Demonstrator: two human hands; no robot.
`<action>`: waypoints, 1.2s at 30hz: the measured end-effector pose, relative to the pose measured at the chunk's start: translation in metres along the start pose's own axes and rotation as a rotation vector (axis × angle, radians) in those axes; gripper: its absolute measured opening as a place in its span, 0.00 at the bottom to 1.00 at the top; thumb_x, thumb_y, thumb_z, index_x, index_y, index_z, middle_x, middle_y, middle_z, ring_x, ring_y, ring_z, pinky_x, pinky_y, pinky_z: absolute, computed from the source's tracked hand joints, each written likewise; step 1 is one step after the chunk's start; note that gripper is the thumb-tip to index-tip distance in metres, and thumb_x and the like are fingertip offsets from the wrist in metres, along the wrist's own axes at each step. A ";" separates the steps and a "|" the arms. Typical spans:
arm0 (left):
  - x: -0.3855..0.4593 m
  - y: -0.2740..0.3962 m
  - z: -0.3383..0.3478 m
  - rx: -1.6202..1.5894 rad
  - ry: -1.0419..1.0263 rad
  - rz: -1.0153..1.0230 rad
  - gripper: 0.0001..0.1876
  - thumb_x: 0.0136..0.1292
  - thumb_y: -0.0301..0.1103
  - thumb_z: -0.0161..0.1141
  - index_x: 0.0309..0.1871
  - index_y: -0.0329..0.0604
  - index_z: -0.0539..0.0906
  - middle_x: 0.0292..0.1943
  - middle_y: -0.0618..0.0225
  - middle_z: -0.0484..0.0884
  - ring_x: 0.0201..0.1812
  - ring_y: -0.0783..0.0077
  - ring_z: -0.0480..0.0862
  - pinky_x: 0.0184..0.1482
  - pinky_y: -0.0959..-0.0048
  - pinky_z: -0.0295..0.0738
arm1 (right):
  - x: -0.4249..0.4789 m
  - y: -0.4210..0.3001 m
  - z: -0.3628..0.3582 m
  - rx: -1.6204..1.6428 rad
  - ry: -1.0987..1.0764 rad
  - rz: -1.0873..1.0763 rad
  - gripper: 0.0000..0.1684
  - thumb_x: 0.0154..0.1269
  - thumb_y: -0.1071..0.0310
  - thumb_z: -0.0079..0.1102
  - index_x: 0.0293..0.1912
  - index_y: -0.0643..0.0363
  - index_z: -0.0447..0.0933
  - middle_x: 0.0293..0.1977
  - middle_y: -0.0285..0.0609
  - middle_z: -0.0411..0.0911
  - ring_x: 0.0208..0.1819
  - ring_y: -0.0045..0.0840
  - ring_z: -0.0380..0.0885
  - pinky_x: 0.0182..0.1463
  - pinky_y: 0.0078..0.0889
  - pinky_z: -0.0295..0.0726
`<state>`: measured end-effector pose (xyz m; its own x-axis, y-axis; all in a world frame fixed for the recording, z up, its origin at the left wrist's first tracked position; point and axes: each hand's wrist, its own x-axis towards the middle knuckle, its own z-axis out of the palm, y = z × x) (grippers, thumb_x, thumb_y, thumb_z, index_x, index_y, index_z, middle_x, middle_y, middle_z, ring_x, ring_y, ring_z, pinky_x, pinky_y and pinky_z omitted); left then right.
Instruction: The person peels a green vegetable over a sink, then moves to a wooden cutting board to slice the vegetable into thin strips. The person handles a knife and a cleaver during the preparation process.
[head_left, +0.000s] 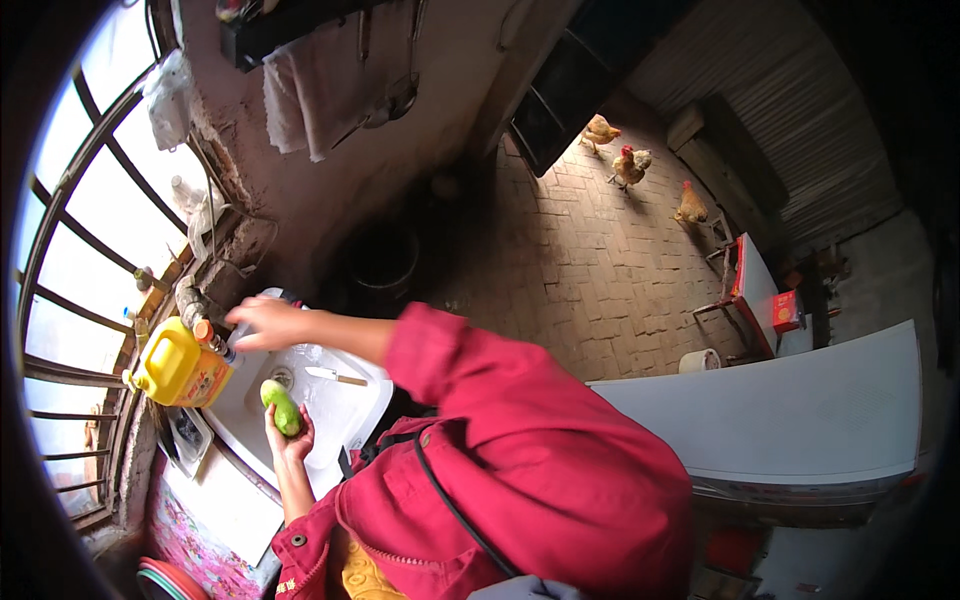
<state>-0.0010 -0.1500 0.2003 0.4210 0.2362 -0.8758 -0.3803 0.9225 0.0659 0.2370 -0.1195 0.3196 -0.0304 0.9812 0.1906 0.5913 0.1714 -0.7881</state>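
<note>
My left hand (293, 436) holds a pale green, peeled-looking gourd or cucumber (284, 409) over the white sink basin (319, 442). Blurred by motion, my right hand (264, 322) reaches to the far end of the sink, beside the tap (223, 347); whether it touches the tap or holds anything cannot be told. A knife (335, 376) with a light wooden handle lies in the basin near the metal drain (280, 377). Against the sink's window side stands a yellow plastic jug (176, 365) with a handle.
A white board (225, 499) and a small tray (187, 435) lie left of the basin, on a floral-covered surface (184, 536). Barred windows (82, 247) line the left. A dark pot (384, 255) sits beyond the sink. Several chickens (628, 166) stand on the brick floor (577, 285).
</note>
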 end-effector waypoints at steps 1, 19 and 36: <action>-0.005 -0.002 -0.002 -0.003 -0.016 0.029 0.31 0.48 0.52 0.70 0.46 0.37 0.75 0.37 0.59 0.81 0.36 0.65 0.82 0.39 0.72 0.82 | -0.038 0.019 -0.025 0.170 -0.078 0.038 0.33 0.62 0.47 0.59 0.56 0.62 0.73 0.48 0.53 0.77 0.53 0.41 0.74 0.58 0.39 0.72; -0.014 -0.101 0.116 0.330 -0.069 -0.059 0.31 0.44 0.48 0.73 0.49 0.43 0.75 0.39 0.59 0.79 0.38 0.62 0.81 0.42 0.69 0.81 | -0.639 -0.124 -0.344 0.264 1.665 0.465 0.03 0.66 0.67 0.55 0.38 0.54 0.73 0.31 0.32 0.74 0.32 0.17 0.72 0.36 0.22 0.73; 0.011 -0.570 0.264 1.621 -0.731 -0.400 0.26 0.54 0.41 0.67 0.54 0.40 0.75 0.37 0.68 0.79 0.38 0.71 0.80 0.39 0.74 0.75 | -0.693 -0.023 -0.196 0.915 1.564 0.691 0.49 0.60 0.61 0.67 0.71 0.49 0.44 0.56 0.50 0.68 0.54 0.31 0.72 0.53 0.39 0.75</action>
<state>0.4374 -0.5924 0.2796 0.6804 -0.3883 -0.6215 0.7202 0.1973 0.6652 0.4027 -0.8210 0.3204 0.9263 0.0428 -0.3744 -0.3654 0.3454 -0.8644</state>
